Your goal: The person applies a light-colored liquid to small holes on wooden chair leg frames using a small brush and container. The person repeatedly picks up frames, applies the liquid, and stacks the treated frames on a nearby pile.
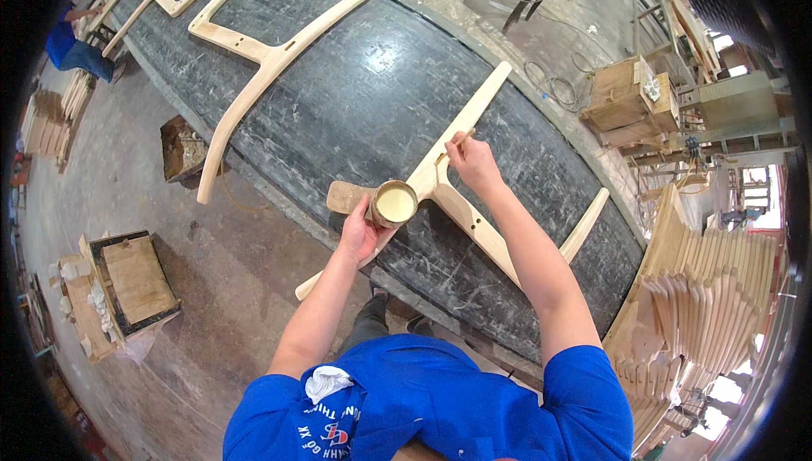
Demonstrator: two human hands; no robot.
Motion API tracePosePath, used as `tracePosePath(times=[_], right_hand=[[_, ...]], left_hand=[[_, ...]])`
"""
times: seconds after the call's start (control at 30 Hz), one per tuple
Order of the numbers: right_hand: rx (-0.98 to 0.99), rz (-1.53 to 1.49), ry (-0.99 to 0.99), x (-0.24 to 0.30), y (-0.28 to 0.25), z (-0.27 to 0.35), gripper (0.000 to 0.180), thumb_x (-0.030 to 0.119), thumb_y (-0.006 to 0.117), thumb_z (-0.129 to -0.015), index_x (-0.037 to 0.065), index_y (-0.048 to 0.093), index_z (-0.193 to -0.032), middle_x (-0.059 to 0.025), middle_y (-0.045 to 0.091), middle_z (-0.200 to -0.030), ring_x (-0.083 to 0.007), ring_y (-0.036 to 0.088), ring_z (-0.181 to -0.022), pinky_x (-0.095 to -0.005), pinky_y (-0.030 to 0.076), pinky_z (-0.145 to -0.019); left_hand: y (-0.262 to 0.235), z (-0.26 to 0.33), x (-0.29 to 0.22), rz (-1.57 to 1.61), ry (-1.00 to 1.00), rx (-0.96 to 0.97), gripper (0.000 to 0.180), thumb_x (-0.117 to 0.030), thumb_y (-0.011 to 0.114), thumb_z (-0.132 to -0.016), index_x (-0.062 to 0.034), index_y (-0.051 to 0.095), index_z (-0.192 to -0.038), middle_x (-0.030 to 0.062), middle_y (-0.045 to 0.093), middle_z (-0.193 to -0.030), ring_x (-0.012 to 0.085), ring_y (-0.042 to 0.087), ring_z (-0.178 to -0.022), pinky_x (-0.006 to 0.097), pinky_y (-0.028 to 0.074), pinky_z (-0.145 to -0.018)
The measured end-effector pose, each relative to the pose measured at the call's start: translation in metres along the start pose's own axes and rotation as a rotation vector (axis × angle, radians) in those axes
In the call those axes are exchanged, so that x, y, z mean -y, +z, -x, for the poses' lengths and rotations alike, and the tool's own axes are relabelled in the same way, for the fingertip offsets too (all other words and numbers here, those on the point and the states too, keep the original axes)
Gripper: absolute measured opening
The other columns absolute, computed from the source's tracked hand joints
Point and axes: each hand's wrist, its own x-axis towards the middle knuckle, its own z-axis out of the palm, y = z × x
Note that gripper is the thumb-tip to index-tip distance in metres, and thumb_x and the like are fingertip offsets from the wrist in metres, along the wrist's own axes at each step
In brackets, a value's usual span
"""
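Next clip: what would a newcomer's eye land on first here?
At centre, the left hand holds a small cup of pale liquid while the right hand touches a thin stick to a forked wooden frame piece lying on the long dark workbench. Stacked wooden parts fill the right edge.

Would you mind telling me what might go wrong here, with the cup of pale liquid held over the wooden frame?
The left hand holds the open cup nearly full of pale liquid at the edge of the dark table; a tilt could spill it onto the wooden frame or the floor. The right hand works a thin stick at the frame's joint, where excess may drip or smear.
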Motion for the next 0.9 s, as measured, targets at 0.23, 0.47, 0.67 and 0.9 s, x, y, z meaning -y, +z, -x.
tracePosePath(times=[0.23,0.47,0.67,0.9], right_hand=[[0.020,0.145,-0.286,-0.012,-0.029,-0.003,0.013,0.014,0.060,-0.083,0.004,0.055,-0.078,-0.0137,0.060,-0.072,-0.0345,0.060,-0.069,-0.0405,0.049,-0.063],[-0.091,-0.387,-0.115,0.003,-0.063,0.069,0.010,0.010,0.058,-0.084,0.000,0.056,-0.085,-0.0046,0.057,-0.069,-0.0083,0.055,-0.065,-0.0243,0.044,-0.058],[-0.257,-0.489,0.034,-0.012,-0.048,0.137,0.010,0.012,0.056,-0.087,0.002,0.054,-0.084,-0.0034,0.059,-0.069,-0.0092,0.056,-0.062,-0.0249,0.046,-0.056],[-0.393,-1.518,0.497,-0.053,-0.042,0.185,0.013,0.014,0.055,-0.090,0.008,0.052,-0.079,-0.0103,0.063,-0.071,-0.0144,0.059,-0.057,-0.0279,0.050,-0.052]], left_hand=[[0.007,0.000,0.004,-0.009,0.014,0.012,0.047,-0.038,0.031,-0.098,-0.0039,0.043,-0.129,0.0122,0.048,-0.128,0.0266,0.051,-0.115,0.043,0.043,-0.097],[0.029,-0.003,0.020,-0.167,0.118,0.002,0.044,-0.039,0.033,-0.098,-0.0106,0.040,-0.131,0.0072,0.050,-0.127,0.0224,0.052,-0.113,0.046,0.040,-0.097],[0.061,0.002,0.054,-0.301,0.144,0.089,0.044,-0.041,0.035,-0.097,-0.0110,0.043,-0.129,0.0063,0.053,-0.123,0.0225,0.055,-0.109,0.045,0.044,-0.093],[0.079,0.019,0.086,-0.263,0.090,0.112,0.044,-0.041,0.035,-0.097,-0.0097,0.044,-0.127,0.0068,0.054,-0.122,0.0217,0.056,-0.108,0.041,0.048,-0.090]])
